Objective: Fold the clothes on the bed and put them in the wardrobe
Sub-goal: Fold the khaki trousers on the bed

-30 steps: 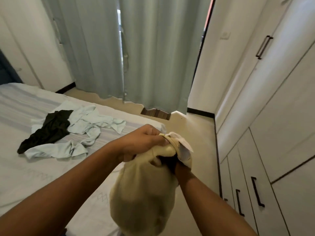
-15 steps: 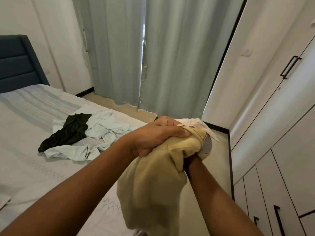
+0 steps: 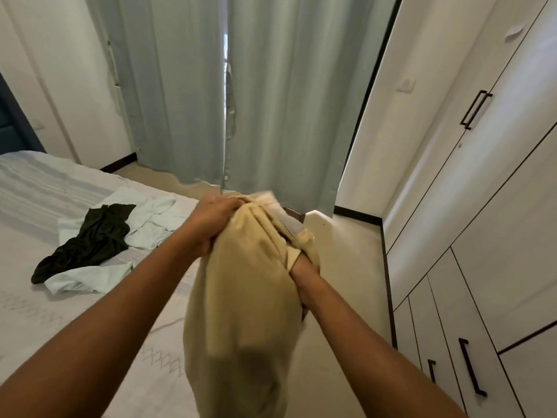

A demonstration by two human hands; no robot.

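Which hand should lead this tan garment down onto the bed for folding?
Probably left. The left hand grips the tan cloth garment at its top, nearer the white bed; the right hand is half buried in the cloth.

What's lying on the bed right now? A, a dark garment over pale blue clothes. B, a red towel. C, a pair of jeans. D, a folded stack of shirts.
A: a dark garment lies crumpled across pale blue clothes on the bed, while the left hand grips a beige garment held in the air.
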